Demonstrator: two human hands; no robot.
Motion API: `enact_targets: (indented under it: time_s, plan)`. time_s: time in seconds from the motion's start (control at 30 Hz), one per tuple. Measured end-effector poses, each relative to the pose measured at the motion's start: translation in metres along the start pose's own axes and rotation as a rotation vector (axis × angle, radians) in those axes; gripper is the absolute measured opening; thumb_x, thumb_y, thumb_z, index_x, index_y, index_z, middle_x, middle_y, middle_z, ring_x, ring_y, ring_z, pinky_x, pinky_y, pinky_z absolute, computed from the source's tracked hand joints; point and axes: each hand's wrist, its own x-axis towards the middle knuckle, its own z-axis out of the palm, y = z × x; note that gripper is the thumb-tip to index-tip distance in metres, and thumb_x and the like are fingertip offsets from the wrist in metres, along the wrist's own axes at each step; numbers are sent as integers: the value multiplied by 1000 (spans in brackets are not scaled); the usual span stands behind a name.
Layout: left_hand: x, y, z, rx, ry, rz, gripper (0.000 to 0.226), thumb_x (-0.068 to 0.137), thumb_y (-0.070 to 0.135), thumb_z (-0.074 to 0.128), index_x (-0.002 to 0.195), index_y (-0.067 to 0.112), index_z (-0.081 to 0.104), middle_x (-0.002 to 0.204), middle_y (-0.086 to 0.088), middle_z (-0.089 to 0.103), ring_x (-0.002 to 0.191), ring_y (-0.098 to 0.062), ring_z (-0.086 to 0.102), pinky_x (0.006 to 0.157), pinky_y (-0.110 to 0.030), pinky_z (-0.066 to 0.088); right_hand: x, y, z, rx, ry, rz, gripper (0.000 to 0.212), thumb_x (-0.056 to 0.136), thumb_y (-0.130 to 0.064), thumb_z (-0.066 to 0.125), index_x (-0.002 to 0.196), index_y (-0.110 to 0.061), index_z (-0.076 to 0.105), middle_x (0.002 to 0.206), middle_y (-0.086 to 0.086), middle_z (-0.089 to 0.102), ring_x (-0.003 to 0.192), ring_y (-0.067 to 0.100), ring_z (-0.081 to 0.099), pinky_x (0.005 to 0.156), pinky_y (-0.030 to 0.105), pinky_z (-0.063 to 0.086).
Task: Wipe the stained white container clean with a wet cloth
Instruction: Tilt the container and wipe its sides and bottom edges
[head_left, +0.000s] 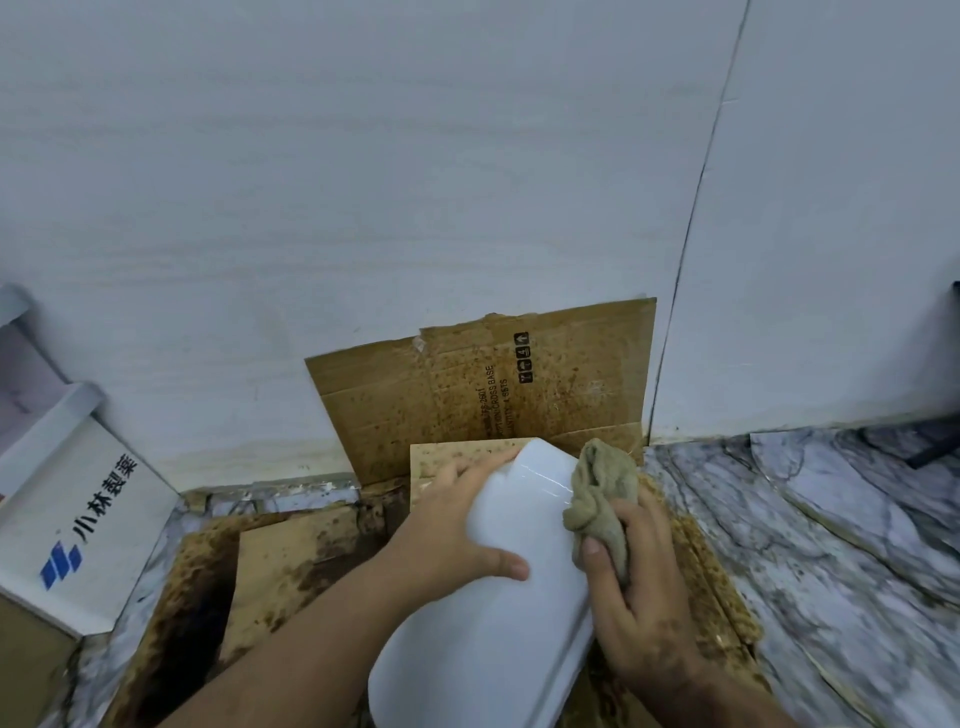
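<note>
The white container (498, 613) is held tilted over stained cardboard, its smooth side facing me; no stain shows on that side. My left hand (452, 525) grips its left edge, fingers reaching behind the upper part and thumb lying across the front. My right hand (634, 603) presses a bunched olive-beige cloth (602, 499) against the container's right edge. Whether the cloth is wet cannot be told.
Grease-spotted flattened cardboard (478, 395) leans on the white wall and more of it (291, 551) covers the floor beneath. A white box with blue logo and printed characters (78, 525) stands at left. Marble-patterned floor (831, 545) extends right; a dark object (935, 441) sits at far right.
</note>
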Motion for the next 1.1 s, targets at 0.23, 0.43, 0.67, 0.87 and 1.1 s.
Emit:
enact_targets:
  time_s: [0.23,0.43,0.67,0.87,1.1]
  plan:
    - [-3,-2,12,5,40,-1,117,57,76,81,148,67,8,166,15,16,152,-16,21,118,-53,31,78,-19,-6,-275,-339,-139,49,90,-37,45,137,-26,55,132,-9,57,121,10,52,102,22,40]
    - [-5,-5,8,-74,85,-103,105,71,66,79,145,71,4,152,6,27,134,-23,40,108,-47,43,88,-18,16,-228,-302,-73,45,91,-34,50,135,-27,56,124,-7,62,114,12,56,101,33,46]
    - [-2,-12,7,-160,106,-151,106,71,62,80,149,67,8,150,1,30,134,-25,41,107,-45,41,7,-2,15,-55,-93,135,50,92,-43,57,139,-33,44,143,-10,45,132,7,43,109,34,41]
    - [-12,-22,1,-300,121,-98,91,75,50,83,142,71,26,145,12,34,133,-15,38,108,-42,41,34,-6,3,-184,-279,228,63,88,-41,69,146,-32,43,133,-6,34,125,14,42,103,21,36]
    - [-22,-8,16,-281,91,-99,90,78,37,83,131,80,25,139,11,34,125,-16,43,96,-31,43,-4,-1,-9,-146,-153,369,64,87,-43,69,146,-37,42,116,0,35,110,19,47,96,25,38]
